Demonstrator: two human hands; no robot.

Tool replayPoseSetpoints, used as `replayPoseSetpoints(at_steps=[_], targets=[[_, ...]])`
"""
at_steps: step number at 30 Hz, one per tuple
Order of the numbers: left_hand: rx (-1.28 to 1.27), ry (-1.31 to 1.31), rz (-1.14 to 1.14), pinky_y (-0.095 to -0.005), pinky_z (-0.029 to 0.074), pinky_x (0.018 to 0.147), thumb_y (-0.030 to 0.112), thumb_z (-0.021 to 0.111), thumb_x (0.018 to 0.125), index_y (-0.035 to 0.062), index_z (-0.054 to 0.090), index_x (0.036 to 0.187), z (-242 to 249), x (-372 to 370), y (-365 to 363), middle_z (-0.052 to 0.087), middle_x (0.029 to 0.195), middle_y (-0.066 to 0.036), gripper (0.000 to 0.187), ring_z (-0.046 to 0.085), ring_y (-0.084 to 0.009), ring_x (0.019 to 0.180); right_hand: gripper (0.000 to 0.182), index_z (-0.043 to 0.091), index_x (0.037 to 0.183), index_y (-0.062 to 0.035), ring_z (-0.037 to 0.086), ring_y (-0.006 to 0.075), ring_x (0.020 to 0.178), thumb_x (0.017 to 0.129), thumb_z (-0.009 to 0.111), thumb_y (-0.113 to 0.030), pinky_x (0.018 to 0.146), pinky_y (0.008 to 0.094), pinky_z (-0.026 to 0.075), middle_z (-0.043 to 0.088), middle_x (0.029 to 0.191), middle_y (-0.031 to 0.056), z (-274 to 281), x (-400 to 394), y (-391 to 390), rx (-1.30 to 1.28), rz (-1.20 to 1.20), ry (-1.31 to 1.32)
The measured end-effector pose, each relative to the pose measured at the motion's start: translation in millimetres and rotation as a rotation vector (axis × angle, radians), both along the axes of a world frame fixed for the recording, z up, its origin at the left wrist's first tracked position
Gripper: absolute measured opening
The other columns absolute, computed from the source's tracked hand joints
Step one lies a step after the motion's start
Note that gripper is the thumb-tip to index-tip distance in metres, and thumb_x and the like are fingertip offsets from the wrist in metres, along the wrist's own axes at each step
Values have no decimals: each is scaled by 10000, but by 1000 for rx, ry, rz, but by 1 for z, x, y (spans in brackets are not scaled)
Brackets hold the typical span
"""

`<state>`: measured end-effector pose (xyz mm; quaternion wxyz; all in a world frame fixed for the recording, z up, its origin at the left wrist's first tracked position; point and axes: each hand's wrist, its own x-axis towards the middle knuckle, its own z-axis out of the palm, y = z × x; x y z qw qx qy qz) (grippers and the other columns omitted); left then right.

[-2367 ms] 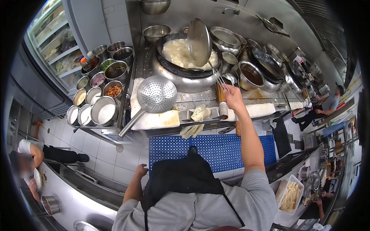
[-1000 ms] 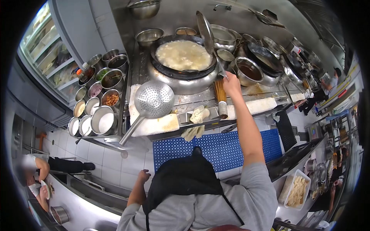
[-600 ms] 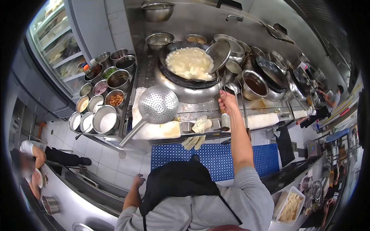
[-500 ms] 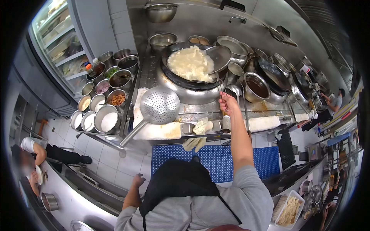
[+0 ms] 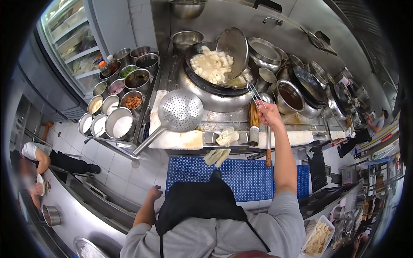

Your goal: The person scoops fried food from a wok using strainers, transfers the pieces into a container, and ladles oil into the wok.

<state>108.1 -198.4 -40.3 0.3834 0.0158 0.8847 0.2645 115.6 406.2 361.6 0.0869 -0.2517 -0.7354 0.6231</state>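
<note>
The strainer (image 5: 232, 47) bowl hides part of the wok (image 5: 215, 81) and its pale food (image 5: 211, 66). The right hand (image 5: 269, 112) covers the handle's end. A steel bowl (image 5: 187, 6) is cut off at the top edge.

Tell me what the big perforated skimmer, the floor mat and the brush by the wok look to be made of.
Perforated skimmer: bright metal, likely stainless steel, from its silvery sheen. Floor mat: blue, holed grid, probably rubber or plastic. Brush: a bundle of tan splints, seemingly bamboo, bound in a metal collar.
</note>
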Motion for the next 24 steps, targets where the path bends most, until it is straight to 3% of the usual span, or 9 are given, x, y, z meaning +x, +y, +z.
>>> replayPoseSetpoints(at_steps=[5,11,14,15,18,22,24], targets=[[23,-36,25,-377,449,976,198,718,693,26,631,1145,-15,-4,2,600,1199,-200,491,565,-327,1137,168,670,990,-37,437,60,495,904,537,-91,453,254,330,522,586,-13,15,-12,-15,279,-8,62],[55,115,-102,-380,455,966,191,716,685,33,630,1151,12,-11,14,604,1185,-207,500,575,-316,1123,169,665,978,-13,461,58,519,898,529,-73,473,255,353,523,588,-14,23,-45,-39,433,-10,188],[156,115,-66,-384,485,909,165,703,670,30,630,1148,30,-15,34,619,1153,-208,502,611,-323,1054,217,625,1114,-69,398,56,412,925,527,-110,346,229,277,497,593,-13,31,-55,-63,253,-40,189],[234,159,-109,-379,511,828,125,668,668,10,628,1135,74,-13,48,657,1050,-204,483,648,-322,947,225,624,1125,-89,395,55,421,923,529,-111,347,220,270,497,604,-15,34,-57,-67,99,-25,152],[281,172,-99,-357,525,735,100,628,673,-3,615,1141,57,-26,65,683,892,-187,479,675,-283,787,249,617,1155,-112,387,51,423,923,528,-118,348,210,261,503,622,-13,25,-62,-77,-90,-2,108],[497,57,-4,-325,517,612,59,580,706,1,603,1157,79,-41,93,663,726,-148,455,648,-210,623,257,611,1175,-126,380,48,421,936,520,-143,354,200,242,513,639,-15,21,-31,-72,-188,3,24],[578,27,32,-316,506,555,38,559,722,4,602,1157,97,-44,101,648,679,-127,438,627,-184,563,249,622,1164,-120,379,46,417,937,521,-139,356,204,236,509,633,-17,26,-10,-65,-99,-15,4]])
